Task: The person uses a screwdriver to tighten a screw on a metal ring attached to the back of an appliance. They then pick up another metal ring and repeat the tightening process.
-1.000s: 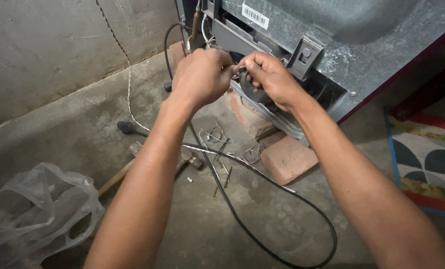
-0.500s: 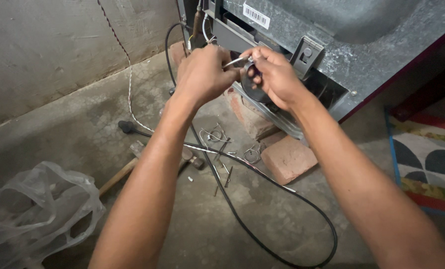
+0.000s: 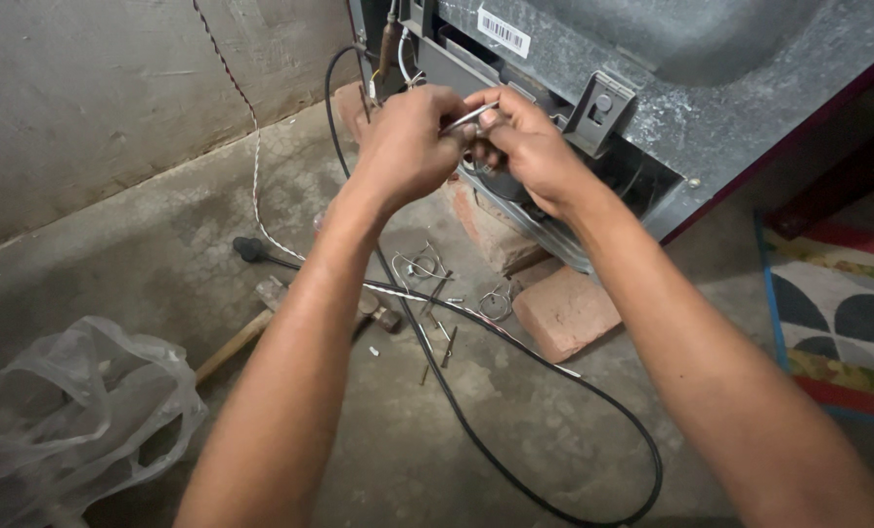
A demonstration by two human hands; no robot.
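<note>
Both hands meet at the open back of a grey metal appliance point(image 3: 750, 88). The left hand point(image 3: 408, 147) and right hand point(image 3: 525, 147) are each closed around a thin silvery metal piece point(image 3: 461, 119), pinched between the fingertips of both grips. The step in hand looks like bending or fitting this piece by the opening; the next move likely calls for a firm, steady pinch. Up and right of the grips sits a small white rectangular label point(image 3: 503, 32) with black bars. Below them, bricks point(image 3: 564, 311), a black cable point(image 3: 515, 469) and loose screws point(image 3: 442, 337) lie on the floor point(image 3: 163, 254).
</note>
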